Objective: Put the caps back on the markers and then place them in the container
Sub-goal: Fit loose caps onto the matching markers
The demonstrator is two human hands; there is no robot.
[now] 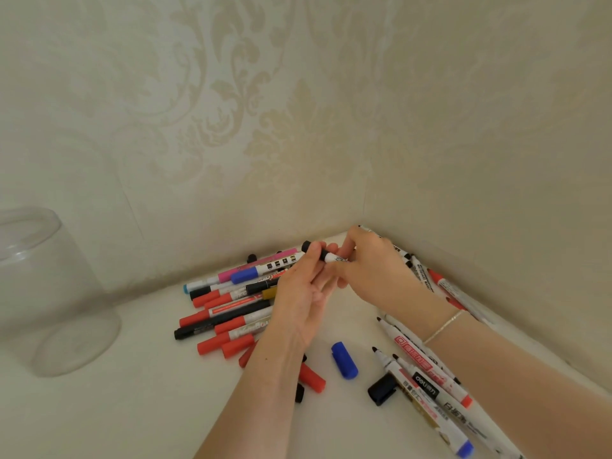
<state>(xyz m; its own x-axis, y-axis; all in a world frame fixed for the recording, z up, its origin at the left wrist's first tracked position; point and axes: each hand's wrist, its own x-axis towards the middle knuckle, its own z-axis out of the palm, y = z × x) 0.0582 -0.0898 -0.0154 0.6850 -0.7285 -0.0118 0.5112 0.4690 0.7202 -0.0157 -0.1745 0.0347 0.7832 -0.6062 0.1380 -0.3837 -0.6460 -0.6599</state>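
container (56,293): clear, far left, nothing in it that we can see | capped markers (228,303) heaped right of it, none stowed | left hand (303,293) pinches black cap (313,249), right hand (367,263) grips marker (336,258) | loose caps (344,360) and uncapped markers (427,382) rightmost; we judge it roughly half done.

Blue cap (344,360), black cap (381,389), cream damask-patterned wallpaper (298,111)
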